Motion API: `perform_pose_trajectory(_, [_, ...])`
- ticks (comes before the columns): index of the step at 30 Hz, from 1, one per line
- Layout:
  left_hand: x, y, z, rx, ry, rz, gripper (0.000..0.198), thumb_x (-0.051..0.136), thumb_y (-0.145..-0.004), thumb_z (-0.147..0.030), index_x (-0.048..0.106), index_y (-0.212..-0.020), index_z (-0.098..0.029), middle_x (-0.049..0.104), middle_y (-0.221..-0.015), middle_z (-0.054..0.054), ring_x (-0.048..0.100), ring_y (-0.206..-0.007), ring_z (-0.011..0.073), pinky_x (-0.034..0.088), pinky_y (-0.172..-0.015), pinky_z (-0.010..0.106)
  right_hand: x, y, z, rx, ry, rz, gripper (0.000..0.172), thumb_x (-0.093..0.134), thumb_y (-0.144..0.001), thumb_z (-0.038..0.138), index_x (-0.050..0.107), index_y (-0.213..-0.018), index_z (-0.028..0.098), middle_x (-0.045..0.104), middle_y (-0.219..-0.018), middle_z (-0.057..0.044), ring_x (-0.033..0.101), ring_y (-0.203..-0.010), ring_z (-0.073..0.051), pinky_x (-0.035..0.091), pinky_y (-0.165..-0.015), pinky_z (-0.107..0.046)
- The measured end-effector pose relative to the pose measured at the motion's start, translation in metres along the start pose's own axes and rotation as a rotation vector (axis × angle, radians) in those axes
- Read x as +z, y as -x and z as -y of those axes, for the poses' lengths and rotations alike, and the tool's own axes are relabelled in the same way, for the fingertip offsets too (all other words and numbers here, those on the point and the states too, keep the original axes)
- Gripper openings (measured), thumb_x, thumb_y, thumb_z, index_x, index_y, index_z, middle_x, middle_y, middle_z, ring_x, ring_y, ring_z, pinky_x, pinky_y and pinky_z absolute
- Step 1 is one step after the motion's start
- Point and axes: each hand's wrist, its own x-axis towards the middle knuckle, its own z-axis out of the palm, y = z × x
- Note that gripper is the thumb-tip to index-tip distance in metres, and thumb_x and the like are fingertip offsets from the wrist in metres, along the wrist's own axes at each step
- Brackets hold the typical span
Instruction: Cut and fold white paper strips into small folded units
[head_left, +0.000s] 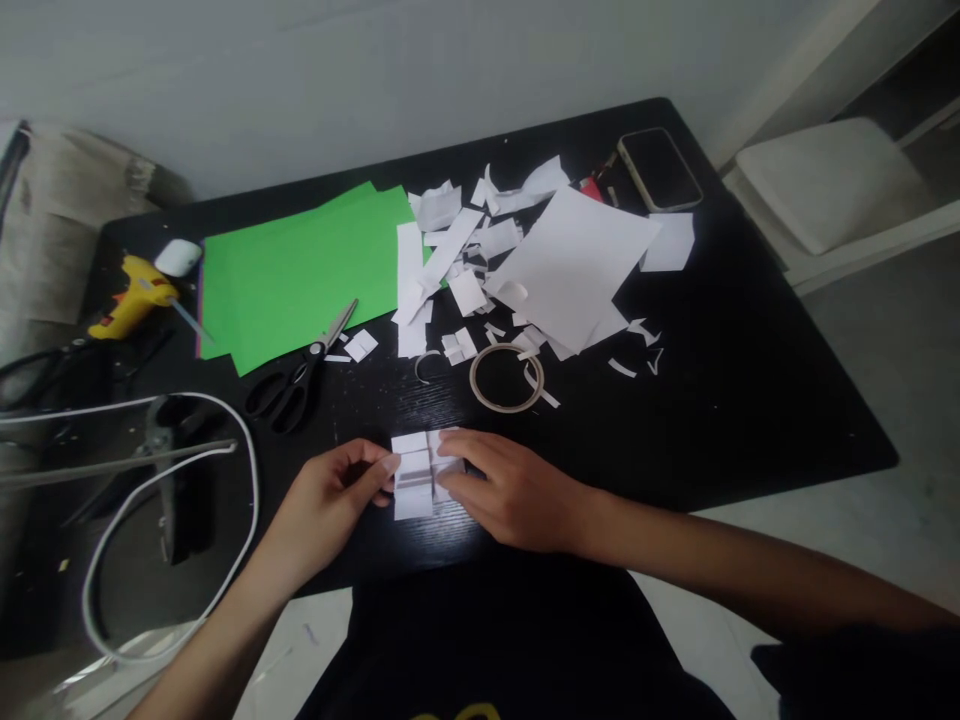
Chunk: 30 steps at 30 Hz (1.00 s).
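A small folded white paper piece (415, 474) lies near the front edge of the black table (750, 400). My left hand (330, 500) pinches its left side with curled fingers. My right hand (510, 490) presses down on its right side, fingers bent over the paper. A roll of tape (506, 378) lies just beyond the paper. Black-handled scissors (300, 372) rest to the left of the tape, partly on green paper sheets (300, 265).
White paper sheets and scraps (555, 260) cover the table's middle back. A phone (660, 168) lies at the back right. A yellow glue gun (131, 295) sits at the left edge, with a white cable (247, 460) looping off the table. A white chair (825, 180) stands to the right.
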Motion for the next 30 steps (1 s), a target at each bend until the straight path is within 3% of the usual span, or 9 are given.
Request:
perform_pose_trajectory(18, [0.004, 0.003, 0.006, -0.017, -0.126, -0.098, 0.044, 0.075, -0.078, -0.062, 0.071, -0.075, -0.019, 0.067, -0.062, 0.001, 0.063, -0.059, 0.0172, 0.049, -0.061, 0.028, 0.003, 0.002, 0.000, 0.009, 0.006, -0.008, 0.021, 0.053, -0.101, 0.008, 0.070, -0.114, 0.008, 0.069, -0.129, -0.020, 0.060, -0.136, -0.029, 0.054, -0.116, -0.048])
perform_pose_trajectory(30, [0.006, 0.006, 0.013, 0.027, -0.403, -0.162, 0.044, 0.058, -0.090, -0.064, 0.070, -0.085, -0.022, 0.069, -0.071, 0.000, 0.056, -0.059, 0.0166, 0.042, -0.056, 0.028, 0.005, 0.002, 0.000, 0.003, 0.015, -0.064, 0.026, 0.052, -0.102, 0.009, 0.065, -0.125, 0.008, 0.071, -0.127, -0.018, 0.062, -0.132, -0.028, 0.055, -0.115, -0.046])
